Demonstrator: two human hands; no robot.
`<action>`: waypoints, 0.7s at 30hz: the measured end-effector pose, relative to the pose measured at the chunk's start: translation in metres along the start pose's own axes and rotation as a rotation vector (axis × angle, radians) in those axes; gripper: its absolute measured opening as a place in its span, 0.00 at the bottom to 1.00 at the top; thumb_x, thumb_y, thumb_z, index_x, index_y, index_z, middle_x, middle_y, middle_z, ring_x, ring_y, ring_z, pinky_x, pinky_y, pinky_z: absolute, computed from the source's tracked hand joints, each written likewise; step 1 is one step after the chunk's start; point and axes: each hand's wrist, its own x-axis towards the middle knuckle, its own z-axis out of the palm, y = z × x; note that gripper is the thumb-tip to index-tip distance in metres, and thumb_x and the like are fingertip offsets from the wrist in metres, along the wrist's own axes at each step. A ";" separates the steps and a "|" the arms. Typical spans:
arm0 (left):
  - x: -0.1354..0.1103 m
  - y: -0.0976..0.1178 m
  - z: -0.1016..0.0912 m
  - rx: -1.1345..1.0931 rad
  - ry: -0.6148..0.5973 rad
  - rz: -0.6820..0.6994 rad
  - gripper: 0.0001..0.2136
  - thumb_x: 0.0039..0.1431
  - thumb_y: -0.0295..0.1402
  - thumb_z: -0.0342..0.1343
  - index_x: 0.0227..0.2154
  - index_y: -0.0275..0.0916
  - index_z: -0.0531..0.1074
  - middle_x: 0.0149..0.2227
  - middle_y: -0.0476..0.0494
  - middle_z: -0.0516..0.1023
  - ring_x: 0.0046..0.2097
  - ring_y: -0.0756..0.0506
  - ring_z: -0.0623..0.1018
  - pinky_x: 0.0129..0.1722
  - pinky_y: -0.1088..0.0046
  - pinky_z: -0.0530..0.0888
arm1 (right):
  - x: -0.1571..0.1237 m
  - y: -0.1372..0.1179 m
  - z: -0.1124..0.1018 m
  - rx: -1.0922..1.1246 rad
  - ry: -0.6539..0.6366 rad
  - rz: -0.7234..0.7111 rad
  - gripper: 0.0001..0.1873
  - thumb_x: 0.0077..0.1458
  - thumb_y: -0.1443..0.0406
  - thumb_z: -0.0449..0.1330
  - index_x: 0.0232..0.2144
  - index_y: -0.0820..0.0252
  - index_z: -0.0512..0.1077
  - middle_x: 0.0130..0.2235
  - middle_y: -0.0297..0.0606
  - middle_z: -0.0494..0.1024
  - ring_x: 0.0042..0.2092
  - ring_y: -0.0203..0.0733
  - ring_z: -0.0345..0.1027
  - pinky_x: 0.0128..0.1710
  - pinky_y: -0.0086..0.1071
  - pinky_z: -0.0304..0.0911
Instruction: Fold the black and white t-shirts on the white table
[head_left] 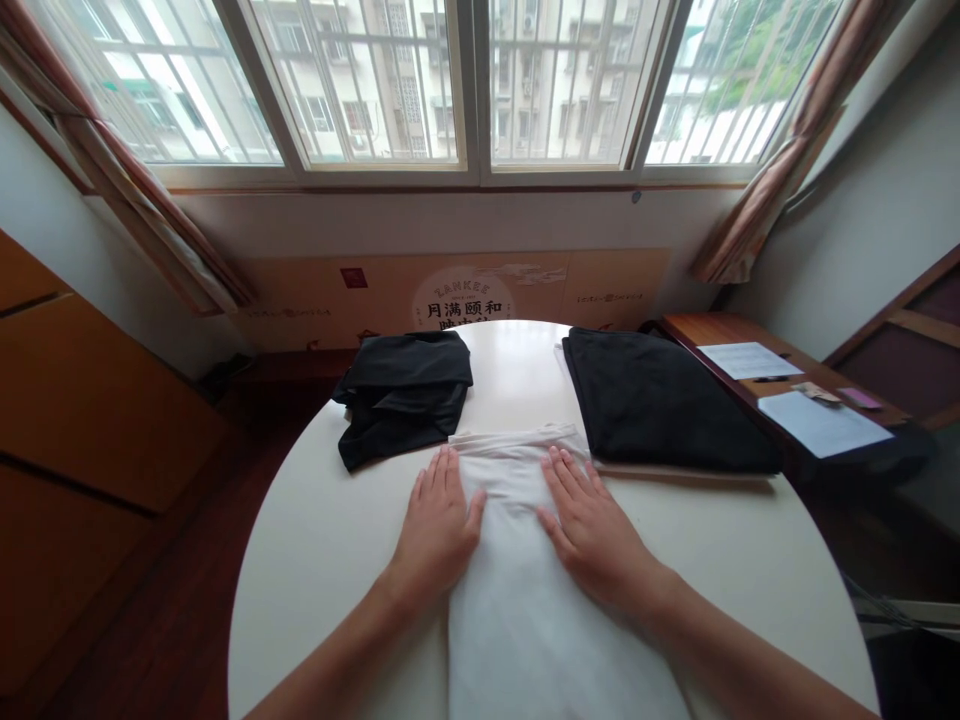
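A white cloth garment (525, 590) lies lengthwise on the round white table (322, 580), running from its middle toward me. Its far end is folded into a narrow band with small wrinkles; the exact kind of garment does not show. My left hand (441, 515) rests flat along the left edge of the cloth near that end, fingers stretched out. On the right side, my right hand (589, 525) lies flat on the cloth with its fingers spread. Neither hand grips anything. The near end of the cloth runs out of view.
Loosely folded black clothing (409, 380) sits at the table's far left. A neat black folded stack (660, 400) with a pale layer beneath is at the far right. Papers (825, 422) lie on a brown side desk (712, 328). Beyond are a printed cardboard panel (300, 290) and windows.
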 end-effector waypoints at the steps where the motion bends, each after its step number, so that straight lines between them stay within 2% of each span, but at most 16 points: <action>1: 0.001 0.000 -0.001 -0.023 0.030 -0.009 0.30 0.73 0.40 0.44 0.70 0.25 0.57 0.71 0.21 0.62 0.73 0.32 0.61 0.70 0.50 0.60 | -0.001 0.002 0.000 0.000 0.028 -0.006 0.33 0.73 0.60 0.46 0.72 0.74 0.57 0.75 0.55 0.55 0.76 0.56 0.45 0.73 0.56 0.48; 4: 0.005 0.000 -0.009 -0.124 0.067 -0.078 0.28 0.70 0.39 0.47 0.68 0.28 0.59 0.66 0.23 0.70 0.66 0.30 0.70 0.63 0.48 0.66 | -0.004 0.006 -0.010 0.008 0.191 0.021 0.29 0.70 0.62 0.47 0.67 0.73 0.65 0.69 0.59 0.66 0.71 0.59 0.58 0.68 0.53 0.58; 6: 0.008 -0.001 -0.018 -0.227 0.058 -0.148 0.28 0.68 0.39 0.51 0.66 0.29 0.60 0.61 0.25 0.74 0.60 0.31 0.75 0.60 0.50 0.69 | -0.006 0.008 -0.020 0.004 0.300 0.115 0.24 0.70 0.60 0.49 0.59 0.69 0.72 0.60 0.60 0.76 0.61 0.61 0.70 0.60 0.51 0.66; 7: 0.009 -0.002 -0.023 -0.287 0.040 -0.185 0.28 0.67 0.40 0.52 0.65 0.29 0.61 0.57 0.27 0.77 0.57 0.33 0.77 0.58 0.52 0.70 | -0.008 0.010 -0.025 -0.005 0.312 0.185 0.22 0.70 0.59 0.49 0.54 0.66 0.74 0.53 0.58 0.80 0.55 0.60 0.74 0.55 0.50 0.69; 9: 0.011 -0.004 -0.032 -0.404 -0.028 -0.242 0.26 0.67 0.40 0.53 0.62 0.30 0.62 0.47 0.34 0.81 0.48 0.36 0.81 0.52 0.58 0.73 | -0.011 0.013 -0.030 -0.036 0.243 0.328 0.19 0.70 0.56 0.50 0.46 0.62 0.75 0.43 0.53 0.82 0.46 0.60 0.78 0.45 0.47 0.71; 10: 0.012 -0.005 -0.036 -0.448 -0.069 -0.261 0.24 0.67 0.40 0.53 0.60 0.31 0.64 0.42 0.38 0.81 0.43 0.37 0.81 0.48 0.61 0.73 | -0.012 0.014 -0.031 -0.043 0.187 0.380 0.18 0.69 0.56 0.51 0.45 0.61 0.75 0.42 0.53 0.82 0.44 0.60 0.79 0.42 0.46 0.71; 12: 0.011 -0.005 -0.043 -0.489 -0.122 -0.286 0.17 0.67 0.38 0.53 0.54 0.35 0.69 0.36 0.43 0.81 0.38 0.40 0.81 0.40 0.66 0.71 | -0.013 0.018 -0.029 -0.011 0.100 0.422 0.19 0.69 0.54 0.53 0.47 0.63 0.74 0.43 0.53 0.83 0.45 0.61 0.80 0.41 0.44 0.69; 14: 0.010 -0.002 -0.049 -0.472 -0.130 -0.298 0.09 0.66 0.36 0.54 0.43 0.38 0.72 0.33 0.45 0.79 0.36 0.41 0.79 0.36 0.69 0.67 | -0.010 0.020 -0.027 0.081 0.068 0.431 0.21 0.68 0.52 0.55 0.50 0.63 0.73 0.43 0.52 0.84 0.45 0.60 0.80 0.42 0.42 0.68; 15: 0.010 -0.001 -0.051 -0.449 -0.132 -0.303 0.07 0.66 0.37 0.54 0.37 0.40 0.72 0.31 0.45 0.78 0.34 0.42 0.78 0.33 0.70 0.64 | -0.008 0.021 -0.026 0.133 0.052 0.437 0.21 0.67 0.51 0.56 0.49 0.62 0.74 0.40 0.49 0.84 0.43 0.58 0.80 0.40 0.41 0.67; 18: 0.008 0.004 -0.054 -0.417 -0.175 -0.287 0.17 0.65 0.43 0.54 0.22 0.43 0.64 0.25 0.47 0.73 0.29 0.43 0.72 0.29 0.69 0.57 | -0.002 0.022 -0.028 0.262 -0.014 0.448 0.19 0.64 0.48 0.57 0.36 0.57 0.74 0.31 0.41 0.80 0.36 0.54 0.77 0.36 0.39 0.63; 21: 0.007 0.007 -0.055 -0.546 -0.185 -0.241 0.16 0.63 0.43 0.54 0.22 0.42 0.64 0.25 0.47 0.72 0.29 0.44 0.71 0.30 0.69 0.59 | 0.000 0.018 -0.036 0.536 0.008 0.415 0.18 0.60 0.48 0.61 0.33 0.56 0.75 0.33 0.41 0.81 0.39 0.55 0.77 0.39 0.40 0.65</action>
